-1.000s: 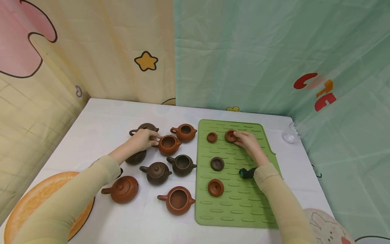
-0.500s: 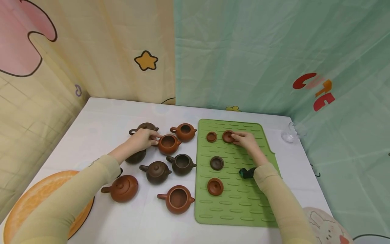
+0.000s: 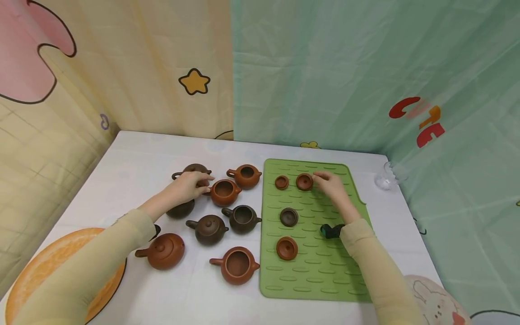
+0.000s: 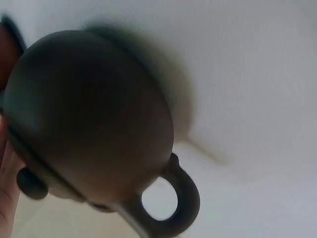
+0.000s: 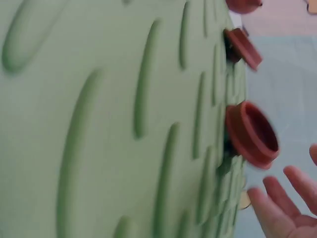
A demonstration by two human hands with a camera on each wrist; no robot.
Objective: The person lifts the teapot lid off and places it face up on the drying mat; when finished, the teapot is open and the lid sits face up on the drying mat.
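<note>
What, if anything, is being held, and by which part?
Right grip: nothing; it is open beside a reddish lid. Left grip: at the handle of a lidless reddish teapot; whether it holds that cannot be told.

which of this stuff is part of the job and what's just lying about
Likely part of the job:
lidless teapots
loose lids, right hand beside one
lidded teapots
green mat

Seemingly lying about:
clear plastic item, right of the mat
orange disc, left
rabbit-print disc, lower right
</note>
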